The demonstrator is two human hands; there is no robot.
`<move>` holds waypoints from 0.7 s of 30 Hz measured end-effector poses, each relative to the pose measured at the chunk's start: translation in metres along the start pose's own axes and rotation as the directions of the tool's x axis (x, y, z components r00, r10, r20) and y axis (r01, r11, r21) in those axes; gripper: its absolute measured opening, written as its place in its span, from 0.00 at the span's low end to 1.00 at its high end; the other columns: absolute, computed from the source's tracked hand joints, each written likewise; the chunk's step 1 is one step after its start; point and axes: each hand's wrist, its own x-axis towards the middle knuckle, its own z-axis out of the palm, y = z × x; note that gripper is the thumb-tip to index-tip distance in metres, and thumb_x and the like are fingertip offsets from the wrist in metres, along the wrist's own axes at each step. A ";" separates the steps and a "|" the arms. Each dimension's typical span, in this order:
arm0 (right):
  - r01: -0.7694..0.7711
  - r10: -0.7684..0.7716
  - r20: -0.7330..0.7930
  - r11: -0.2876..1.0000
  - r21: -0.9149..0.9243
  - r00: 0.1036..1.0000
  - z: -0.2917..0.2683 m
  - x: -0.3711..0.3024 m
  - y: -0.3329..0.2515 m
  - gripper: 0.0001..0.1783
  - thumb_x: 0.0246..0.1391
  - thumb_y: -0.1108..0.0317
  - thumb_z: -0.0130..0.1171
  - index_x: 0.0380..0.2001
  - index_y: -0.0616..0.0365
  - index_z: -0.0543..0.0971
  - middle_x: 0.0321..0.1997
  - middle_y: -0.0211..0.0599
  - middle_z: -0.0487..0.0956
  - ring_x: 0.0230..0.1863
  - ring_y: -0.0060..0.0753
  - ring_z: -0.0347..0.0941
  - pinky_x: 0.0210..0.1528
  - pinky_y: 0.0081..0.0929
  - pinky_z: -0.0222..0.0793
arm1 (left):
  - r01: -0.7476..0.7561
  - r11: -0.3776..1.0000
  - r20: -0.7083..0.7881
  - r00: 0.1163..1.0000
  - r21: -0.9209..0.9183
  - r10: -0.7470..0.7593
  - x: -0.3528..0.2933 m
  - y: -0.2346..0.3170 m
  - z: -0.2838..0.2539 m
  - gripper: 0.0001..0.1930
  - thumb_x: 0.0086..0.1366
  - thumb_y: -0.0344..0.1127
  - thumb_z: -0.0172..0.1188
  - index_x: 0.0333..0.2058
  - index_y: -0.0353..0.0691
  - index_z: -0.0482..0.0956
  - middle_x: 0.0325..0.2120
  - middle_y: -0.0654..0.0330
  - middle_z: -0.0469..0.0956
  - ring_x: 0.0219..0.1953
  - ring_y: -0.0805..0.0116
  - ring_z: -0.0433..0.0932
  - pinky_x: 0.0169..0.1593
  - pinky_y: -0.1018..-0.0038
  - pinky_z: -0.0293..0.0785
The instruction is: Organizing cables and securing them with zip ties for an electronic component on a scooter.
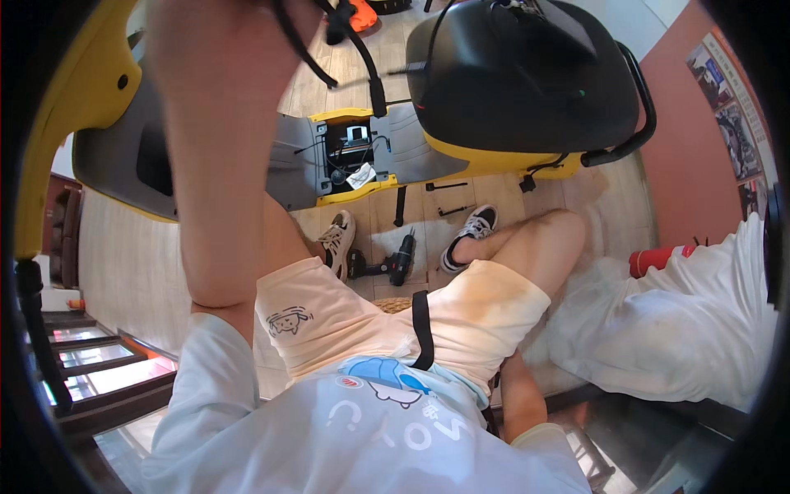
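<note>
My left hand [239, 37] is raised close in front of the camera, blurred, its fingers cut off by the top edge. Black cables [362, 53] with thicker ends hang beside it and partly cross in front of it; whether the fingers grip them is hidden. Below them lies a yellow and grey scooter [415, 156] with a black seat [518, 90]. An open compartment [318, 165] in its footboard shows wires, a dark box-like part and a crumpled white piece [360, 176]. My right forearm [524, 399] hangs at my side, its hand hidden behind my thigh.
Between my shoes lies a black cordless drill [387, 265]. Black hand tools [447, 186] rest on the wooden floor near the scooter. A red cylinder [658, 260] and white plastic sheeting [658, 329] are at the right. An orange object [362, 15] sits beyond the scooter.
</note>
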 end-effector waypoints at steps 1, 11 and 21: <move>0.015 -0.015 -0.017 1.000 0.007 1.000 -0.002 0.004 -0.002 0.08 0.56 0.73 0.52 0.33 0.68 0.76 0.31 0.42 0.78 0.34 0.37 0.74 0.39 0.31 0.71 | 0.060 0.991 0.040 0.998 -0.118 -0.056 -0.011 0.011 -0.010 0.10 0.65 0.33 0.47 0.31 0.31 0.70 0.27 0.55 0.72 0.32 0.59 0.74 0.39 0.66 0.72; 0.175 -0.135 -0.236 0.972 0.156 0.962 -0.001 0.020 -0.022 0.07 0.57 0.74 0.51 0.35 0.67 0.75 0.32 0.41 0.77 0.35 0.35 0.74 0.39 0.30 0.71 | 0.670 0.189 0.675 0.736 -0.717 -0.049 -0.066 0.086 -0.079 0.15 0.74 0.41 0.42 0.37 0.35 0.69 0.22 0.61 0.70 0.18 0.69 0.70 0.24 0.73 0.72; 0.444 -0.232 -0.566 0.854 0.270 0.791 -0.022 0.068 -0.057 0.07 0.57 0.75 0.51 0.37 0.67 0.74 0.32 0.40 0.77 0.35 0.33 0.73 0.39 0.29 0.71 | 0.684 0.164 0.356 0.552 -0.711 -0.754 -0.177 0.043 -0.078 0.13 0.73 0.43 0.40 0.39 0.42 0.69 0.21 0.60 0.69 0.21 0.71 0.67 0.33 0.69 0.70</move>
